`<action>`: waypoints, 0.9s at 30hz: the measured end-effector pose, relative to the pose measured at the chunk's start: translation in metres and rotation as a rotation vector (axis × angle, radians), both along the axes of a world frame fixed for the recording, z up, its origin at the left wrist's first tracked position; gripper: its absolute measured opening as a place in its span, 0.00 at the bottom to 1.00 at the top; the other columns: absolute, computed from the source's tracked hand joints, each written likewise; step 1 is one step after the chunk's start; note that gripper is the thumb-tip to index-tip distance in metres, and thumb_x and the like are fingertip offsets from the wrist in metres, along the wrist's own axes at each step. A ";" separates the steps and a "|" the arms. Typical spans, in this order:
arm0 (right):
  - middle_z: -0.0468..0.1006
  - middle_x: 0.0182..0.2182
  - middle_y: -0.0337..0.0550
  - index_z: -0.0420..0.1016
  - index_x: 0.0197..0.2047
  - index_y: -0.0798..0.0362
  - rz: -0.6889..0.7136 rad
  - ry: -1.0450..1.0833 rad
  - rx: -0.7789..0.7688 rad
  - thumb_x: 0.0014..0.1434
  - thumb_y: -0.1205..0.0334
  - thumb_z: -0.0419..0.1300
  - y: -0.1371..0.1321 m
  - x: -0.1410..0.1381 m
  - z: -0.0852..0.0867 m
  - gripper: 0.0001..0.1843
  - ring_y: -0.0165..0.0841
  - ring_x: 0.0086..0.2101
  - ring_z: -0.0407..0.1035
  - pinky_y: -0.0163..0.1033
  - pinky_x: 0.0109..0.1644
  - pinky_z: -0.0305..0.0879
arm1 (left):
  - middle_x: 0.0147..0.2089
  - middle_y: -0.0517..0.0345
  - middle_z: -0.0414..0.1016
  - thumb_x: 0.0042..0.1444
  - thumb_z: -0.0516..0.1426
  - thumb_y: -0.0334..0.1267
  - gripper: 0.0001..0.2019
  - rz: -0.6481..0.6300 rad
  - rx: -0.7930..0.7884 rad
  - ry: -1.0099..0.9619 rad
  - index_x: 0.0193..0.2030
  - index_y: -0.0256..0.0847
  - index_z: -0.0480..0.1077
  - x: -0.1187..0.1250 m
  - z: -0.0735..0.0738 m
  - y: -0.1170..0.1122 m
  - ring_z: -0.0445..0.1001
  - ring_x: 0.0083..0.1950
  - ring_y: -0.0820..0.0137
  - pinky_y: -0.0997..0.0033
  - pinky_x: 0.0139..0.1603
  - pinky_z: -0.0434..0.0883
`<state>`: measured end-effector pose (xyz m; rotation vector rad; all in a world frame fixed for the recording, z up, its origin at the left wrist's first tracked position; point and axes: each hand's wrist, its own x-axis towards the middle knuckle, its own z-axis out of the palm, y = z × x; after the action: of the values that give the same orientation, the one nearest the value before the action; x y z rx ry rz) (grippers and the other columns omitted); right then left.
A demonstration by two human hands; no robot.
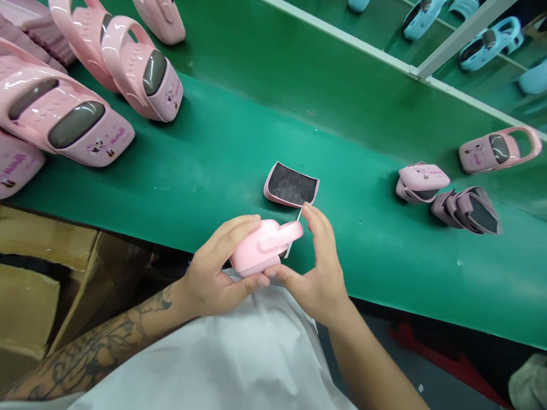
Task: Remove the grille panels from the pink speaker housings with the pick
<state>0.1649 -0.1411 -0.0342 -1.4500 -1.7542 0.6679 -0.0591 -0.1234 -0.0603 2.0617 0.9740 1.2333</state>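
Both my hands are over the front edge of the green conveyor belt. My left hand wraps around a small pink plastic clog-like piece. My right hand pinches its other end between thumb and fingers. A thin white strip, possibly peeled backing, stands up beside that end. Just beyond my fingertips lies a stack of pink-edged dark grey pads, untouched. Large pink sandal-like pieces with dark oval inserts and cartoon prints are piled at the far left.
More pink pieces and a stack of grey pads lie on the belt to the right. A white rail separates a second green belt with blue pieces. Cardboard boxes stand below left.
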 end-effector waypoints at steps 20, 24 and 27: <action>0.77 0.56 0.49 0.71 0.64 0.43 0.265 0.166 -0.054 0.60 0.47 0.79 0.023 -0.008 0.005 0.35 0.46 0.57 0.74 0.56 0.62 0.77 | 0.66 0.38 0.82 0.54 0.77 0.47 0.40 0.001 -0.101 -0.161 0.73 0.44 0.75 -0.013 -0.008 0.001 0.82 0.65 0.45 0.46 0.67 0.80; 0.57 0.79 0.56 0.47 0.83 0.38 0.129 0.326 -0.226 0.54 0.36 0.79 0.016 -0.017 -0.013 0.65 0.55 0.75 0.59 0.68 0.78 0.61 | 0.63 0.40 0.84 0.57 0.75 0.53 0.34 0.136 -0.465 -0.470 0.68 0.44 0.79 -0.022 -0.008 0.007 0.84 0.60 0.48 0.53 0.58 0.84; 0.54 0.81 0.57 0.45 0.84 0.40 0.083 0.541 -0.378 0.51 0.27 0.77 0.012 -0.030 -0.018 0.71 0.56 0.76 0.59 0.69 0.79 0.60 | 0.59 0.39 0.84 0.58 0.71 0.62 0.36 0.177 -0.647 -0.802 0.66 0.42 0.79 -0.020 0.002 0.014 0.86 0.55 0.46 0.52 0.51 0.86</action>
<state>0.1349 -0.1294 -0.0522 -1.2727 -1.3100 1.3517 -0.0793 -0.1094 -0.0582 0.8763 0.9751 1.4106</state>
